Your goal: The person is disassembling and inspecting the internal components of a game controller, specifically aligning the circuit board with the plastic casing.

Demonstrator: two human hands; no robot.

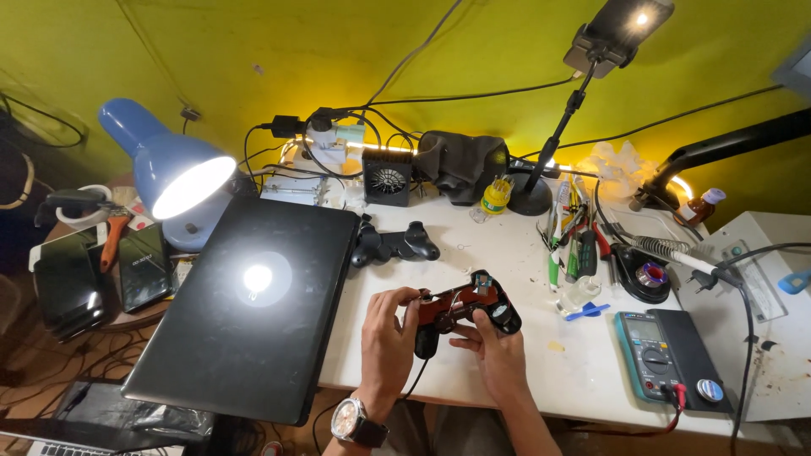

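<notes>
- Hands first: your left hand (390, 325) and right hand (498, 355) both grip the red game controller (463, 311), lifted just above the near edge of the white table (515, 253)
- Left fingers curl tight round the controller's left grip, thumb pressed on top
- Right hand cradles it from below and to the right, thumb lying across the dark right grip
- So the controller sits squarely between your two hands, touching both, tilted with its right end higher
- Look at it now: red shell with black grips, its casing appears open, inner parts showing along the top edge
- You've got a wristwatch (355, 422) on the left wrist
- Just beyond your hands, a black game controller (395, 243) lies flat on the table, well apart from the red one
- To your left, a closed black laptop (253, 304), glare from the blue desk lamp (173, 169) on its lid
- To your right, a multimeter (655, 355) on a dark pad, and a cluster of hand tools (574, 232) further back
</notes>
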